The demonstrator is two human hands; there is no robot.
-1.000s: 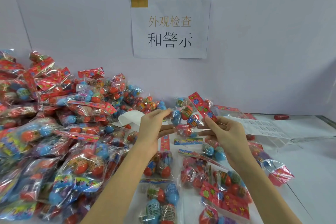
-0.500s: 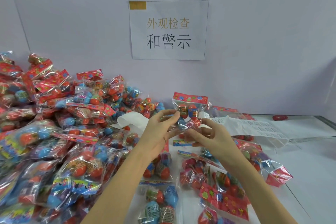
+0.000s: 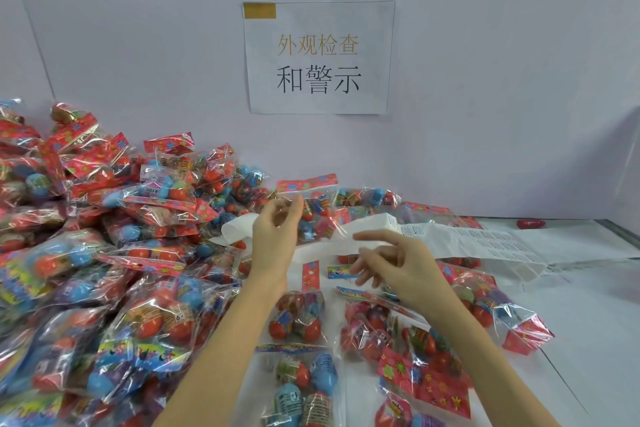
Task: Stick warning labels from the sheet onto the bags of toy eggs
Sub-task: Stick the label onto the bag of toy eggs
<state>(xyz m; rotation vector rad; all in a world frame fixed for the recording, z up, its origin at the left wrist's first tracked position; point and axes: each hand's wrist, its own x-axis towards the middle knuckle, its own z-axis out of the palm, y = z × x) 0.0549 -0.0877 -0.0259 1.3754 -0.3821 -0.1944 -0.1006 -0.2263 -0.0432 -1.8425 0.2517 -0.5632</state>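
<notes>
Hands: left [image 3: 275, 236] pinches raised bag [image 3: 313, 208]; right [image 3: 398, 263] hovers, fingers spread.

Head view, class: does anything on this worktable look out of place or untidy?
A lone red toy egg lies loose near the far right wall, outside any bag. The label sheet sprawls across the bags, its left end curled up.

**Bags crowding the left, bare table lying open at right**

A heaped pile of bags [image 3: 104, 236] is blocking the whole left side up to the wall [image 3: 485, 80]. Loose bags [image 3: 301, 319] are cluttering the near centre. The label sheet [image 3: 467, 243] is stretching across the middle. Bare table [image 3: 595, 322] is lying open at the right, with a lone red egg [image 3: 530, 224] sitting near the wall.
</notes>
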